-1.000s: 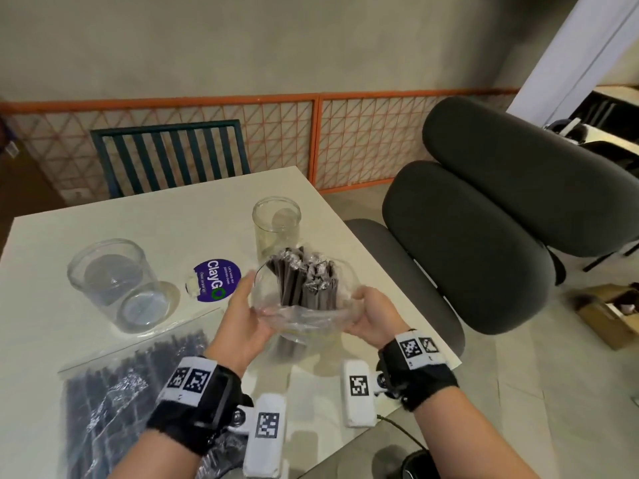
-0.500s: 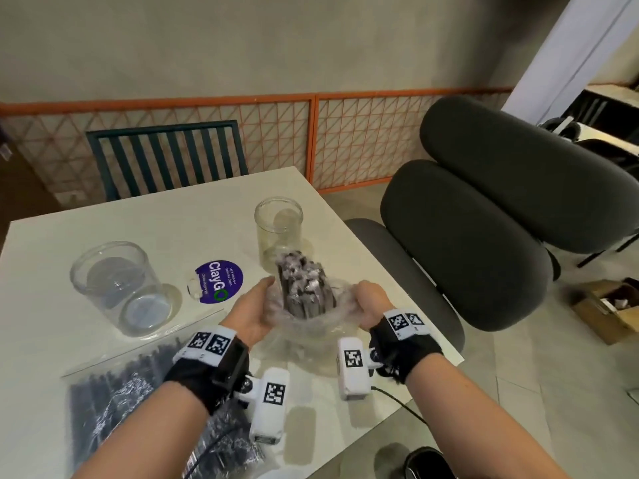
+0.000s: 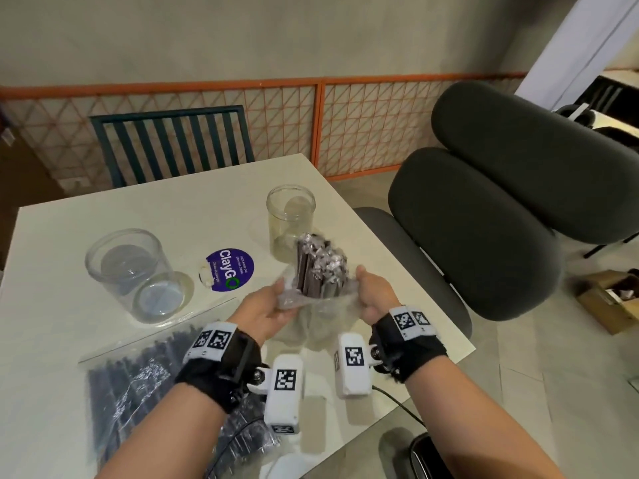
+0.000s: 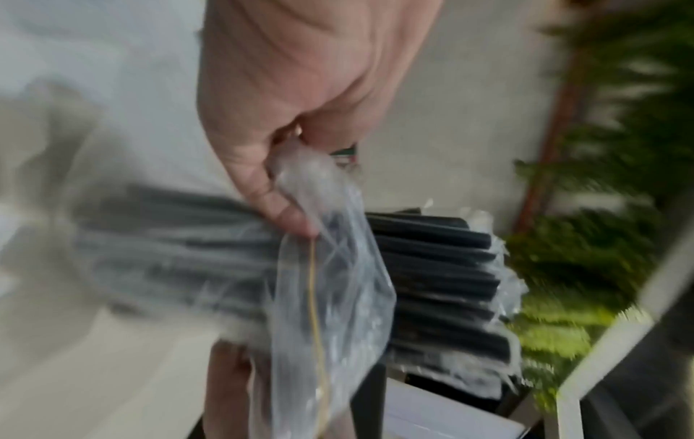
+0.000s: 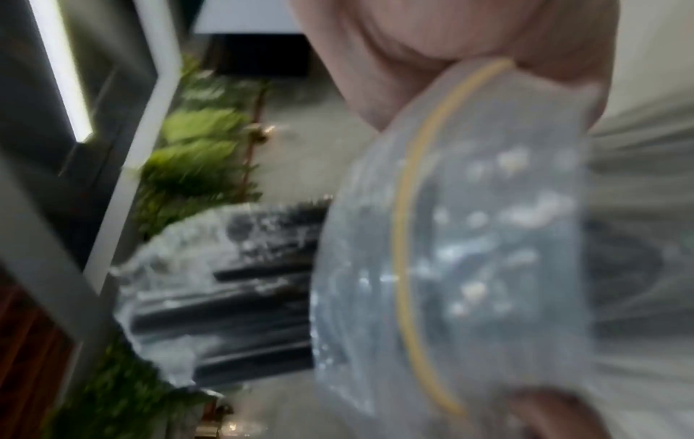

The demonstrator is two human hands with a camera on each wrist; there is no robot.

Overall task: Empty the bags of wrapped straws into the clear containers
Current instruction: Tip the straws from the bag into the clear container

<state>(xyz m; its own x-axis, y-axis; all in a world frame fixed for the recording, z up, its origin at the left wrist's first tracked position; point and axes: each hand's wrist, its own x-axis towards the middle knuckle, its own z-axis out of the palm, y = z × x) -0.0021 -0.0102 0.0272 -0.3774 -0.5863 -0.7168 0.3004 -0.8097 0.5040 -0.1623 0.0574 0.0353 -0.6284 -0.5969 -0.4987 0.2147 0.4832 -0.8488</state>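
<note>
Wide clear container (image 3: 136,271) on the table (image 3: 69,326), left hand (image 3: 266,311) pinching the clear bag (image 3: 321,305), wrapped straws (image 3: 320,269) standing up from it (dark, bundled), right hand (image 3: 375,293) gripping its other edge, narrow clear container (image 3: 290,219) just behind.

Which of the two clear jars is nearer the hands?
The narrow jar, just beyond the held bag of straws; the wide jar stands farther left.
</note>
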